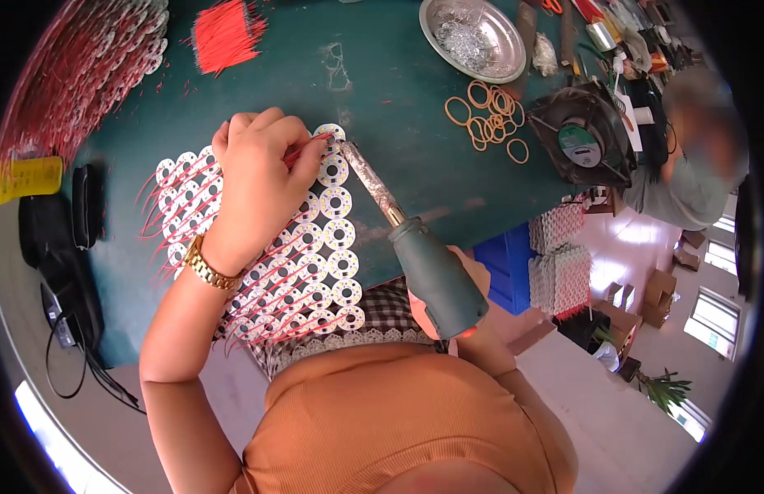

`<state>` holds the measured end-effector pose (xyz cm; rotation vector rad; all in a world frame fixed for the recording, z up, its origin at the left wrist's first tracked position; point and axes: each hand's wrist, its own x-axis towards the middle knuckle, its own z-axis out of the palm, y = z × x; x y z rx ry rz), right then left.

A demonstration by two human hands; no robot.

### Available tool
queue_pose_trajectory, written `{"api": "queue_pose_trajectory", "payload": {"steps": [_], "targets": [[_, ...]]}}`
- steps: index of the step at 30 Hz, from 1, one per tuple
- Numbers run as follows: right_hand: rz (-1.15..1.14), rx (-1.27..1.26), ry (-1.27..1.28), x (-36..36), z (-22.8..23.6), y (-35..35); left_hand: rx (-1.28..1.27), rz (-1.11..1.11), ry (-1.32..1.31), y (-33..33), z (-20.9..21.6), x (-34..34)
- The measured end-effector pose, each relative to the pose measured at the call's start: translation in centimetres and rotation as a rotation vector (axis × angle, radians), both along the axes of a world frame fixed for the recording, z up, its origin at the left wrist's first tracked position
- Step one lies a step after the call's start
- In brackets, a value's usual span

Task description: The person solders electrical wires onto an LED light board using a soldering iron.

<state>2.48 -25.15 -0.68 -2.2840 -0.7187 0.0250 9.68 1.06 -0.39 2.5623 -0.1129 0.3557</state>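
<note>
Head view: left hand (262, 169) over LED boards (308, 229) at tabletop's (382, 90) near edge, fingers pinching red wires (298, 153). Soldering iron (427, 263) tip right by far-right board, right hand (474, 276) gripping handle, fingers mostly hidden tbh.

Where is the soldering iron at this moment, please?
In the head view, the soldering iron is near the centre, in the right hand, its tip just right of the left hand.
</note>
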Motion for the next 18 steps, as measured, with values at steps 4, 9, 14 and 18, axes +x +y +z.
{"api": "queue_pose_trajectory", "payload": {"steps": [4,9,14,18], "targets": [[0.031,-0.074,-0.060,-0.2,-0.4,-0.4,-0.016,-0.006,-0.026,0.1,-0.2,0.0],[-0.340,0.438,0.536,-1.4,0.2,0.7,-0.016,-0.014,-0.030,0.0,-0.2,0.1],[-0.132,0.539,0.370,-0.5,-0.1,1.2,-0.017,-0.022,-0.027,0.3,0.1,0.1],[-0.293,0.521,0.565,-1.1,-0.7,0.5,-0.096,0.003,-0.007,1.3,1.4,0.1]]}}
